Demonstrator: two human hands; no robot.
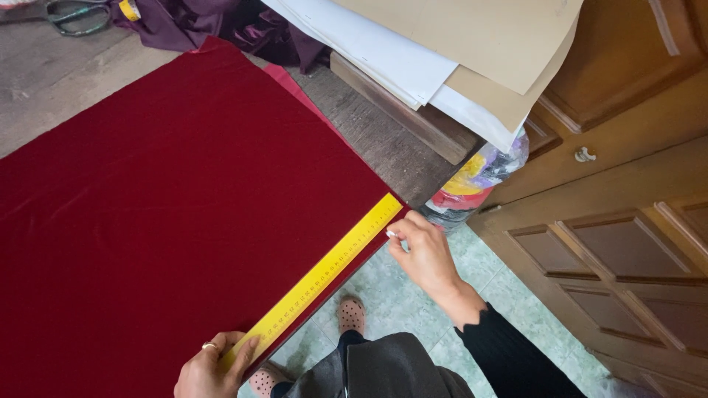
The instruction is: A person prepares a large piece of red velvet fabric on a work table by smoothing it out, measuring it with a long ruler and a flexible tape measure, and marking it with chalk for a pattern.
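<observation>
Workroom with a pale green tiled floor [383, 276] and a grey wooden table [383, 147] beside brown panelled doors [627, 250]. Nearest, the left hand [210, 368], fingers flat, presses one end of a yellow ruler [321, 276] lying along the edge of dark red velvet cloth [169, 214]. Further along, the right hand [424, 254] pinches a small white chalk piece [390, 234] touching the ruler's edge. Beyond: stacked paper sheets [442, 51] and scissors [74, 15].
</observation>
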